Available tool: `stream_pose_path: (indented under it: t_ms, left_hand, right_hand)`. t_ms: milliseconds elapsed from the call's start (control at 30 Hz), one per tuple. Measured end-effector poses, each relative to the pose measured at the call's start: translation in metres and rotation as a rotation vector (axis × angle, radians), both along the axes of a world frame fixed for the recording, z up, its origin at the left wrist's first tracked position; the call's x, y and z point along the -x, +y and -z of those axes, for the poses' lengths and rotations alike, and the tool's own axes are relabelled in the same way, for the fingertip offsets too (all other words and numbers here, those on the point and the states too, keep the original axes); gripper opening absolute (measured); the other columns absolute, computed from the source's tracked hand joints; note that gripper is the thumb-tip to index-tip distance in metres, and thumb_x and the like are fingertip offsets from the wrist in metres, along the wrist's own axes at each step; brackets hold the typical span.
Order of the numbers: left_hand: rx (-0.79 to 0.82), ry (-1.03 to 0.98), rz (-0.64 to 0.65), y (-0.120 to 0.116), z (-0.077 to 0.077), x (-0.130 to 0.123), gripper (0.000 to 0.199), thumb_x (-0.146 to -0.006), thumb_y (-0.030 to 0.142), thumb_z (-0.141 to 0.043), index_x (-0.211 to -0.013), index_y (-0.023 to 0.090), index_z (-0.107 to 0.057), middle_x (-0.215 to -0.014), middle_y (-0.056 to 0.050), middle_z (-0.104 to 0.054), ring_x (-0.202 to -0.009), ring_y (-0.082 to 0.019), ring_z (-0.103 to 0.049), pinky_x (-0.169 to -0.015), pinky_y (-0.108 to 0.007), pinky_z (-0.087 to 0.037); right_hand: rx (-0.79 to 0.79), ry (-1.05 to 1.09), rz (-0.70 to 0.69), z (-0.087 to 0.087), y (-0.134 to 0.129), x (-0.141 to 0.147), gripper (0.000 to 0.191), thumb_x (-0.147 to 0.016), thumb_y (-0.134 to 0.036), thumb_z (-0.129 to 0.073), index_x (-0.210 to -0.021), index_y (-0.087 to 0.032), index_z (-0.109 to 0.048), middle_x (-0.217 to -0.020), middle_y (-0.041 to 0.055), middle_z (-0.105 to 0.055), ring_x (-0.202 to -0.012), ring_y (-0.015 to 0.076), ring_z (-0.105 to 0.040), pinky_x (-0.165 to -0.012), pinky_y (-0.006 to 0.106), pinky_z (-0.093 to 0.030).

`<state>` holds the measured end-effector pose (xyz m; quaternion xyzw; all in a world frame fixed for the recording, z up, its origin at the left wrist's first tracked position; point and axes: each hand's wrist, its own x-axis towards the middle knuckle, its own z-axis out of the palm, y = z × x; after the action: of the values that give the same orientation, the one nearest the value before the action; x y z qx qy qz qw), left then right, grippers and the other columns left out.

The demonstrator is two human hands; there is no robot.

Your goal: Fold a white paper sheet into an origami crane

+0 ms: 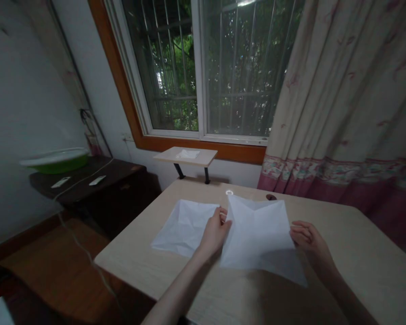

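Note:
Between my two hands a thin, white, creased square sheet [257, 234], like a tissue or napkin, is spread over the table. My left hand [218, 228] pinches its left edge between thumb and fingers. At the opposite edge my right hand [306, 237] is closed, with the sheet's side between its fingertips. The lower right corner of the sheet hangs past the right hand toward me. A second white sheet [186, 228], also creased, lies on the table to the left, partly behind my left hand.
The pale wooden table [352, 253] stands below a barred window. A small raised shelf [203, 158] at its back carries a crumpled white piece [188, 154]. On the left, a dark table [122, 174] holds a green basin [59, 163] and a cable. A curtain [328, 104] hangs at right.

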<state>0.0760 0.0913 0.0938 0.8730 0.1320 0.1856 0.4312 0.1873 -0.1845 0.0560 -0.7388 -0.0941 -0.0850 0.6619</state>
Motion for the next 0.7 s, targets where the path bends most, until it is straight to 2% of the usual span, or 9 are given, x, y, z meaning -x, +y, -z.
stream_pose_path:
  t_ms: [100, 133, 233, 300, 367, 400, 500, 700]
  left_hand:
    - [-0.094, 0.064, 0.024, -0.016, 0.013, -0.003, 0.026, -0.085, 0.010, -0.056, -0.109, 0.019, -0.053, -0.086, -0.001, -0.069, -0.077, -0.016, -0.066, -0.070, -0.024, -0.048]
    - [-0.135, 0.083, 0.032, -0.020, 0.016, -0.004, 0.026, -0.086, 0.012, -0.056, -0.111, 0.020, -0.055, -0.088, -0.002, -0.070, -0.081, -0.018, -0.067, -0.073, -0.027, -0.049]
    - [-0.293, 0.088, 0.023, -0.026, 0.023, -0.003, 0.018, -0.093, 0.017, -0.051, -0.108, 0.018, -0.062, -0.108, -0.010, -0.069, -0.109, -0.027, -0.062, -0.096, -0.041, -0.044]
    - [-0.537, 0.079, -0.037, -0.025, 0.028, -0.003, 0.027, -0.095, 0.015, -0.046, -0.117, 0.017, -0.062, -0.130, -0.013, -0.060, -0.127, -0.033, -0.050, -0.104, -0.050, -0.038]
    - [-0.815, 0.128, -0.134, -0.022, 0.035, -0.003, 0.039, -0.091, 0.008, -0.048, -0.128, 0.016, -0.057, -0.143, -0.015, -0.051, -0.132, -0.036, -0.044, -0.102, -0.052, -0.041]
    - [-0.885, 0.180, -0.168, -0.020, 0.037, -0.003, 0.041, -0.090, 0.004, -0.048, -0.128, 0.016, -0.058, -0.143, -0.015, -0.050, -0.130, -0.036, -0.046, -0.099, -0.051, -0.045]
    - [-0.955, 0.294, -0.142, -0.011, 0.042, -0.002, 0.043, -0.090, 0.000, -0.043, -0.125, 0.018, -0.060, -0.139, -0.014, -0.054, -0.116, -0.031, -0.058, -0.086, -0.044, -0.055]
    - [-0.905, 0.332, -0.069, 0.011, 0.037, -0.002, 0.047, -0.088, -0.004, -0.040, -0.127, 0.017, -0.056, -0.139, -0.015, -0.052, -0.116, -0.028, -0.058, -0.082, -0.038, -0.056]
  right_hand:
    - [0.029, 0.087, -0.023, 0.019, -0.013, 0.002, 0.043, -0.060, -0.049, -0.071, -0.090, -0.022, -0.056, -0.068, 0.0019, -0.066, -0.060, 0.0222, -0.063, -0.052, 0.033, -0.050]
    - [0.054, 0.068, -0.039, 0.025, -0.016, 0.003, 0.042, -0.063, -0.049, -0.069, -0.093, -0.022, -0.056, -0.072, 0.0022, -0.067, -0.066, 0.0229, -0.065, -0.058, 0.034, -0.051]
    - [0.232, 0.046, -0.060, 0.043, -0.021, 0.003, 0.038, -0.070, -0.049, -0.061, -0.097, -0.023, -0.055, -0.079, 0.0029, -0.069, -0.073, 0.0248, -0.066, -0.067, 0.037, -0.051]
    - [0.340, 0.049, -0.063, 0.051, -0.022, 0.003, 0.037, -0.073, -0.049, -0.057, -0.100, -0.024, -0.055, -0.078, 0.0026, -0.068, -0.072, 0.0249, -0.066, -0.068, 0.038, -0.050]
    - [0.389, 0.041, -0.068, 0.057, -0.022, 0.004, 0.036, -0.076, -0.049, -0.054, -0.103, -0.025, -0.054, -0.081, 0.0032, -0.067, -0.074, 0.0252, -0.066, -0.070, 0.039, -0.050]
    - [0.396, 0.030, -0.073, 0.060, -0.022, 0.005, 0.035, -0.077, -0.048, -0.052, -0.105, -0.026, -0.053, -0.085, 0.0038, -0.068, -0.077, 0.0254, -0.067, -0.072, 0.039, -0.050]
    - [0.414, -0.008, -0.095, 0.065, -0.022, 0.005, 0.033, -0.079, -0.045, -0.050, -0.107, -0.027, -0.052, -0.088, 0.0049, -0.067, -0.079, 0.0256, -0.066, -0.075, 0.040, -0.050]
    - [0.452, -0.022, -0.092, 0.069, -0.028, -0.003, 0.035, -0.077, -0.042, -0.053, -0.109, -0.026, -0.054, -0.089, 0.0056, -0.068, -0.082, 0.0265, -0.065, -0.079, 0.041, -0.050]
